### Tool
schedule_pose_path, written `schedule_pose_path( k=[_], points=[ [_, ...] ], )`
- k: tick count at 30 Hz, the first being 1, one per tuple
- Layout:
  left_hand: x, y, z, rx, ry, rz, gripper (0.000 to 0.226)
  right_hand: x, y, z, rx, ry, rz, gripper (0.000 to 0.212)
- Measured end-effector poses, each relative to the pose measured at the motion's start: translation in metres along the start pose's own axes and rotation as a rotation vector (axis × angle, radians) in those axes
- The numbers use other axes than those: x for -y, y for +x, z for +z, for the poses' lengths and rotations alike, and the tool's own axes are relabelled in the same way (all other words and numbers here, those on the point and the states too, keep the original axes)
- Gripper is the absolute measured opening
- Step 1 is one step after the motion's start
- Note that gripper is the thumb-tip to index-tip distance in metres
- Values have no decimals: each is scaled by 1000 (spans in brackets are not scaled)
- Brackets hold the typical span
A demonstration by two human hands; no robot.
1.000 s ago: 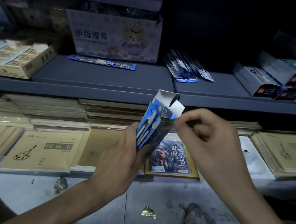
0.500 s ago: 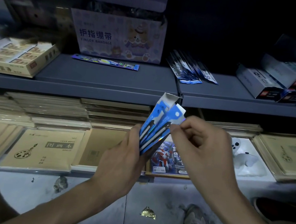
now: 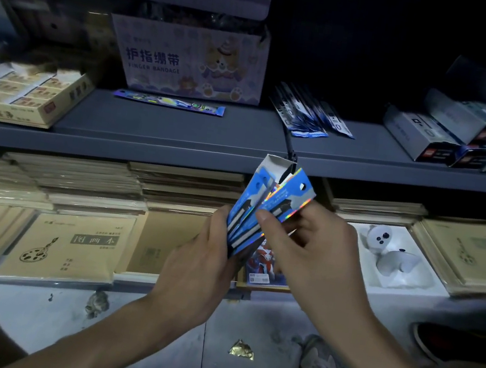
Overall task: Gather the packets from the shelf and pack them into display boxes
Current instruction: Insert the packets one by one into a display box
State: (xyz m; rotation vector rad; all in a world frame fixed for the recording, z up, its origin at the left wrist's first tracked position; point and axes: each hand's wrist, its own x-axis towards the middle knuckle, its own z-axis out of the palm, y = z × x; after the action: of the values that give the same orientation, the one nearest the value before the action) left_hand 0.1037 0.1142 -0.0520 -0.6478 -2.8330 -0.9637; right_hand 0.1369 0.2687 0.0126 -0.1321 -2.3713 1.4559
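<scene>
Head view: left grip (image 3: 202,259) clasps the display box (image 3: 249,207) upright, just below the shelf's (image 3: 180,130) front edge. Right grip (image 3: 313,251) pinches a blue packet (image 3: 289,203) angled into the box mouth. Steady the box, square the packet with its neighbours, then slide it straight down. Loose packets (image 3: 311,118) lie mid-shelf.

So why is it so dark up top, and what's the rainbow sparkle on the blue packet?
Head view: little light reaches behind the upper shelf, so it goes black; the blue packet glints rainbow along its foil edge; the top-left corner is blurred.
</scene>
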Motion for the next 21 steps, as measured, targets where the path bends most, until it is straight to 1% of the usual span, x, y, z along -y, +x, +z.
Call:
schedule_pose_path(
  k=[2, 5, 7, 9, 11, 14, 16, 19, 21],
  points=[
    [1, 0, 0, -5, -6, 3, 59, 2, 0, -3, -27, 20, -15, 10],
    [3, 1, 0, -22, -30, -13, 58, 9, 4, -10, -54, 114, -20, 12],
    [8, 2, 1, -23, -51, -35, 55, 12, 7, -19, -72, 203, 6, 21],
    [12, 3, 1, -31, -65, -48, 46, 16, 11, -31, -69, 291, 43, 32],
    [14, 4, 2, -27, -102, -66, 40, 20, 14, -42, -50, 364, 79, 36],
    [19, 6, 3, 1, -228, -113, 30, 21, 21, -54, 28, 494, 147, 28],
    [22, 5, 4, 7, -297, -103, 27, 19, 25, -58, 77, 567, 196, 25],
    [25, 2, 4, 16, -323, -56, 29, 19, 26, -62, 89, 591, 213, 25],
    [25, 0, 3, 18, -344, -31, 35, 20, 24, -62, 69, 571, 191, 24]
  ],
)
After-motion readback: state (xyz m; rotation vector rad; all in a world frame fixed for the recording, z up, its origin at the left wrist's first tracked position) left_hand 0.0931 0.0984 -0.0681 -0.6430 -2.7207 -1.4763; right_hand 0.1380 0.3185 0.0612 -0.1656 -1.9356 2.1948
